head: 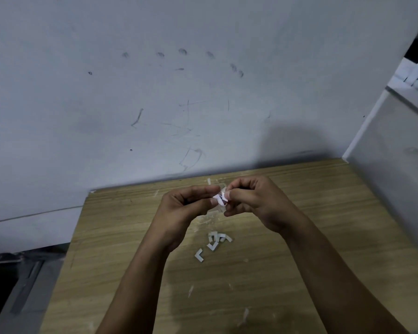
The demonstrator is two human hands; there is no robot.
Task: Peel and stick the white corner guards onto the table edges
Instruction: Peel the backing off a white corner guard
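Both hands raised above the wooden table (299,237), fingertips meeting. Left hand (186,206) pinched on one side of a small white corner guard (219,197); right hand (253,201) pinched on the other side, thumb and forefinger closed on what appears to be the backing liner or a clear tab. Exact split between guard and liner too small to resolve.

Below the hands, toward the wrists: loose pile of L-shaped white guards (216,241) flat on the table, one separate piece (199,255) just beside the pile on the left-hand side. Thin white scraps (244,315), likely discarded liner, scattered nearer the body. Far table corner (92,191) beyond and to the left of the left hand, against the scuffed wall (155,104).

Handling, judged from appearance:
- Very light; no support needed beyond a two-finger pinch.
- Probably soft foam or thin plastic; bends under pressure, so avoid crushing the angle.
- Liner thin, likely slippery; best lifted with a fingernail at an end of one leg.
- Adhesive face sticky once exposed; hold by the outer faces or edges only, never by the inner angle.
- Small enough to drop easily; keep over the table while peeling.

Step in hand: peeling, not yet sticking. Guards left on the table suggest much of the task outstanding.
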